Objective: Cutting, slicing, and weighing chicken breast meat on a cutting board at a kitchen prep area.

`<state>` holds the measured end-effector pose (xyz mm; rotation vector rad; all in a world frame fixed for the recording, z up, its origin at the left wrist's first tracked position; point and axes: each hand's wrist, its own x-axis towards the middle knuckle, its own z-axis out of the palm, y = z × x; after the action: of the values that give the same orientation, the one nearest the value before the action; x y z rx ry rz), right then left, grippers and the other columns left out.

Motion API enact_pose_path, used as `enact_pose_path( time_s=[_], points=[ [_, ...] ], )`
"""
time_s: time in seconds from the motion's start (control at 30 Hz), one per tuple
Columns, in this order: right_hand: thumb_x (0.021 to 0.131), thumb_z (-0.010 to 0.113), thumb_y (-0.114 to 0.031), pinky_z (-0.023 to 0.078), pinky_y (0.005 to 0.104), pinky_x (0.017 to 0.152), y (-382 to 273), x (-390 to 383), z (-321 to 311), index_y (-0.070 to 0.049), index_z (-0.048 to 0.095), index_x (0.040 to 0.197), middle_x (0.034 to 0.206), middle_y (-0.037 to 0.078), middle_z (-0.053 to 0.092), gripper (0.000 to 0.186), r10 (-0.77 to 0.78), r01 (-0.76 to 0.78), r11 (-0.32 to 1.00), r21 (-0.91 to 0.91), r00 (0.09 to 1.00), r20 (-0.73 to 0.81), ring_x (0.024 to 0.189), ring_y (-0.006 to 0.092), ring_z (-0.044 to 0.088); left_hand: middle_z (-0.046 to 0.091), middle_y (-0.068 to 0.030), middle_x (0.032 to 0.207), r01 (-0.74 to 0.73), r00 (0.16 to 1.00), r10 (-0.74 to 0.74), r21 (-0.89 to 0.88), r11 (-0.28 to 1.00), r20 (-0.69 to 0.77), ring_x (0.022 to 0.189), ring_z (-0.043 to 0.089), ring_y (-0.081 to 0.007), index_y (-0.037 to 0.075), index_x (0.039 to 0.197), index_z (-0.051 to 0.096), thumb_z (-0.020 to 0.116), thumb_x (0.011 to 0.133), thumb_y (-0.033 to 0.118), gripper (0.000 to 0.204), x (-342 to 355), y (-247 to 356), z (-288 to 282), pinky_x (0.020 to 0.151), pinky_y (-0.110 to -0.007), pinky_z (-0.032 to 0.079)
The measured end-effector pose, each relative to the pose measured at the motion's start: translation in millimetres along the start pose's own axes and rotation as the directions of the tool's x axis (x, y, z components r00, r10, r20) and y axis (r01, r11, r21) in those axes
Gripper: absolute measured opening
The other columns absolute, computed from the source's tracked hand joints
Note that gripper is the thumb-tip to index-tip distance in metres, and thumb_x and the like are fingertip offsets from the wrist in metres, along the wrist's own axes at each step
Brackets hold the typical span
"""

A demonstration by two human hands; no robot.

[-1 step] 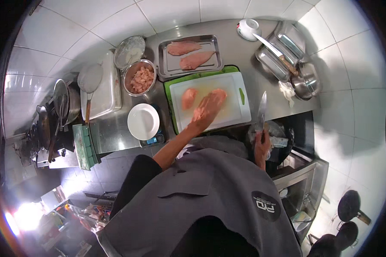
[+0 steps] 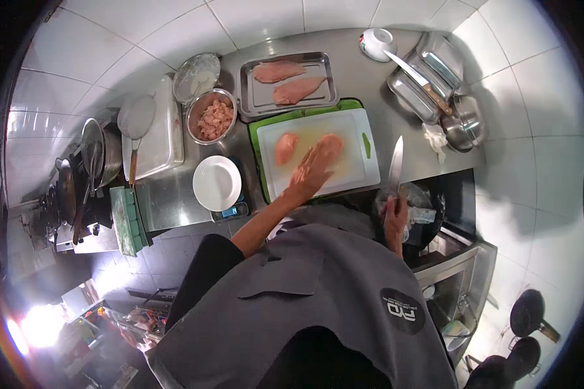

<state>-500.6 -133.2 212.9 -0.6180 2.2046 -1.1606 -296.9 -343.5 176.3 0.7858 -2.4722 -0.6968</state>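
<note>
Both hands unmoved: left hand (image 2: 311, 170) pressing chicken (image 2: 329, 146), right hand (image 2: 394, 217) holding knife (image 2: 396, 165).

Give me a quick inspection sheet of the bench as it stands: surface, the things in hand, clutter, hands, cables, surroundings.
Surface: steel counter, mostly covered.
Job's things: white cutting board on a green board; two raw chicken pieces on it, the smaller piece lying free, the larger piece under the left hand.
Clutter: steel tray with two fillets, steel bowl of diced meat, white plate, white bowl, stacked steel containers with a second knife across them.
Hands: left hand flat on the larger piece; right hand grips a knife, blade pointing away, beside the board.
Cables: nothing seen.
Surroundings: white tiled wall, stove with pans at left.
</note>
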Motion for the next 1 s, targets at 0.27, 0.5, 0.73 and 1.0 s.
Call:
enact_pose_path(
  time_s=[0.27,0.5,0.73,1.0],
  points=[
    [0.099,0.052,-0.018,0.052,0.0494,0.066,-39.4,71.0,36.9,-0.008,0.050,0.131,0.084,0.020,0.067,0.033,-0.329,0.513,0.655,-0.555,0.855,0.401,0.074,0.0380,0.067,0.044,-0.0201,0.147,-0.066,0.995,0.077,0.152,0.986,-0.067,0.138,0.042,-0.0387,0.006,0.140,0.050,0.062,0.087,0.010,0.055,4.7,-1.9,6.1,0.113,-0.050,0.038],
    [0.095,0.052,-0.010,0.052,0.0494,0.062,-113.1,99.4,69.3,-0.029,0.038,0.152,0.079,0.018,0.063,0.062,-0.341,0.743,0.359,-0.565,0.667,0.662,0.066,0.0381,0.063,0.053,-0.0243,0.138,0.014,0.991,0.027,0.304,0.953,-0.133,0.133,0.049,-0.0373,-0.002,0.135,0.051,0.062,0.084,0.010,0.053,11.3,3.8,23.9,0.110,-0.048,0.042],
    [0.092,0.059,-0.012,0.057,0.0411,0.058,-135.7,112.9,71.2,-0.032,0.035,0.154,0.077,0.010,0.065,0.070,-0.342,0.880,0.086,-0.467,0.467,0.816,0.060,0.0258,0.066,0.045,-0.0251,0.145,0.055,0.988,-0.009,0.297,0.953,-0.154,0.137,0.043,-0.0382,-0.006,0.142,0.044,0.062,0.090,0.014,0.058,1.4,-10.4,42.8,0.114,-0.047,0.038],
    [0.090,0.062,-0.013,0.056,0.0376,0.056,-146.0,114.3,73.2,-0.022,0.036,0.154,0.077,0.009,0.065,0.069,-0.270,0.906,-0.122,-0.404,0.362,0.892,0.060,0.0224,0.066,0.047,-0.0217,0.145,0.069,0.978,-0.018,0.238,0.969,-0.208,0.137,0.045,-0.0359,-0.003,0.136,0.053,0.071,0.078,0.015,0.063,2.1,-3.4,39.2,0.113,-0.048,0.040]
  ],
)
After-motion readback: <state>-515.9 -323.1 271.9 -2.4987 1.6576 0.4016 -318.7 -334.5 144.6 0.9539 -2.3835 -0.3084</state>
